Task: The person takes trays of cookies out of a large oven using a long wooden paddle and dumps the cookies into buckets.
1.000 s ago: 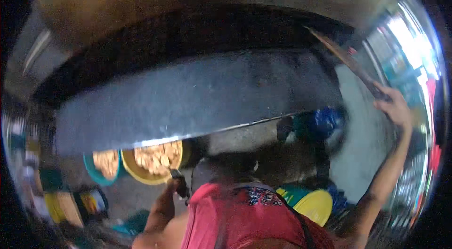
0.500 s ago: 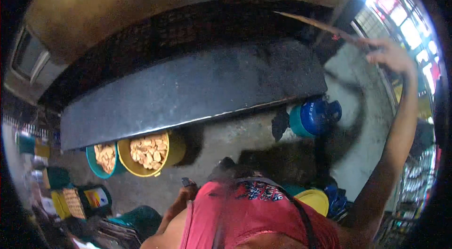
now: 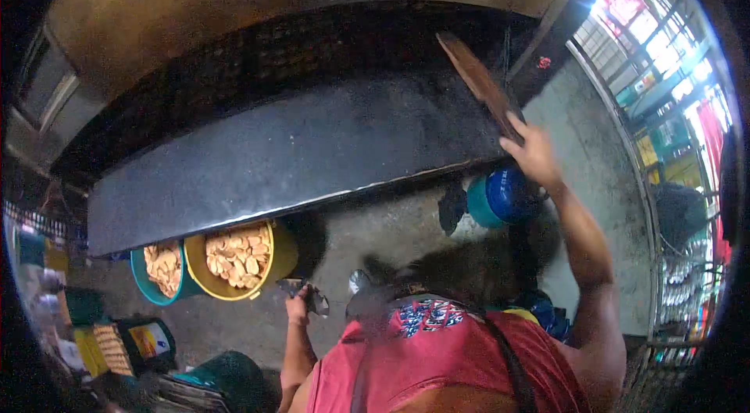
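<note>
My right hand (image 3: 537,157) is closed around the lower end of a long, flat brown wooden board (image 3: 478,78). The board slants up and to the left over the right end of a long dark work surface (image 3: 297,149). Low on the left, beside the buckets, my left hand (image 3: 297,308) grips a dark flat piece (image 3: 318,302) with a shiny face; its kind is not clear. Just beyond that hand stands a yellow bucket (image 3: 286,255) filled with pale brown flat pieces (image 3: 236,258). A teal bucket (image 3: 141,282) next to it holds similar pieces.
Under the right end of the work surface stands a blue and teal container (image 3: 509,196). Stacked crates and a dark green tub (image 3: 226,374) crowd the lower left. A barred opening (image 3: 672,61) lets in light on the right, above a grey floor (image 3: 582,178).
My right hand has come down and left with the wooden board, which now tilts steeply over the surface's right end. My left hand has swung forward, bringing the dark flat piece near the yellow bucket.
</note>
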A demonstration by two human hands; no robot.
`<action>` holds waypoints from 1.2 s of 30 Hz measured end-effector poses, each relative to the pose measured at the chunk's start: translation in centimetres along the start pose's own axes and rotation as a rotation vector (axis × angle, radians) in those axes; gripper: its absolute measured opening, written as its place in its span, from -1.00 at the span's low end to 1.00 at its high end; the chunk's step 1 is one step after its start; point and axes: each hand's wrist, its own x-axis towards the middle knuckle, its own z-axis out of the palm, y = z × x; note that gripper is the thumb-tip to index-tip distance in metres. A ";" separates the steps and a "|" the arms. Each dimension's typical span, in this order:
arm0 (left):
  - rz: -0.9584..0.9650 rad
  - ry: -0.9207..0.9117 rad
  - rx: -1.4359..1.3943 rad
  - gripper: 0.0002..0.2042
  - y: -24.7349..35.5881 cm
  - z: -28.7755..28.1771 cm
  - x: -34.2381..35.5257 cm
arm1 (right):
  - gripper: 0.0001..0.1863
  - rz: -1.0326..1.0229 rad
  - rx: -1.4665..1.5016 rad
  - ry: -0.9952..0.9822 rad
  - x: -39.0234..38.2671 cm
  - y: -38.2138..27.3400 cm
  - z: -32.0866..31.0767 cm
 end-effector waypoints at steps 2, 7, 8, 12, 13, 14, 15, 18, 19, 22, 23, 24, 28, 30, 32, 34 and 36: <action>-0.119 -0.009 -0.156 -0.71 3.8 1.4 -4.7 | -0.38 0.093 0.030 -0.008 6.1 -2.0 2.2; -0.056 -0.329 -0.336 -0.65 15.5 3.8 -9.1 | -0.41 0.112 0.061 -0.064 20.4 -5.1 8.6; -0.037 -0.378 -0.477 -0.64 15.9 4.9 -9.2 | -0.42 0.132 0.057 -0.060 20.7 -5.5 9.0; -0.041 -0.594 -0.699 -0.56 18.0 8.8 -9.5 | -0.38 0.168 0.148 -0.118 18.9 -6.3 11.2; -0.036 -0.617 -0.738 -0.55 19.4 11.2 -10.0 | -0.37 0.137 0.166 -0.059 18.6 -5.8 11.1; 0.008 -0.596 -0.725 -0.56 20.7 13.7 -11.0 | -0.36 0.148 0.153 -0.076 17.2 -6.2 10.6; 0.047 -0.581 -0.708 -0.57 21.9 16.5 -11.6 | -0.37 0.165 0.133 -0.119 15.9 -5.7 10.2; 0.138 -0.484 -0.626 -0.59 23.5 23.4 -9.4 | -0.38 0.107 0.146 -0.136 11.8 -4.4 8.6; 0.147 -0.456 -0.578 -0.60 24.4 25.9 -9.2 | -0.38 0.086 0.152 -0.100 10.2 -3.3 9.0; 0.233 -0.498 -0.668 -0.61 26.4 30.6 -7.3 | -0.34 0.028 0.155 -0.105 4.2 -3.5 8.8; 0.306 -0.480 -0.640 -0.61 27.5 33.3 -8.5 | -0.32 0.014 0.156 -0.105 2.0 -2.5 8.9; 0.320 -0.455 -0.667 -0.60 27.9 34.8 -8.4 | -0.25 0.028 0.258 -0.129 -0.1 -2.2 8.1; 0.280 -0.336 -0.762 -0.62 28.0 40.8 -8.9 | -0.10 0.181 0.450 -0.122 -6.0 3.3 8.9; 0.130 -0.214 -0.934 -0.68 26.3 42.1 -8.5 | -0.15 0.293 0.547 -0.341 -7.3 4.5 8.2; 0.160 -0.263 -0.984 -0.74 24.0 41.5 -7.5 | -0.19 0.267 0.573 -0.268 -9.3 6.3 9.1; 0.158 -0.231 -0.962 -0.76 23.4 39.9 -9.7 | -0.23 0.257 0.601 -0.200 -11.5 7.8 10.1; 0.117 -0.133 -0.896 -0.78 22.2 36.2 -12.0 | -0.24 0.223 0.517 -0.139 -13.6 7.4 11.3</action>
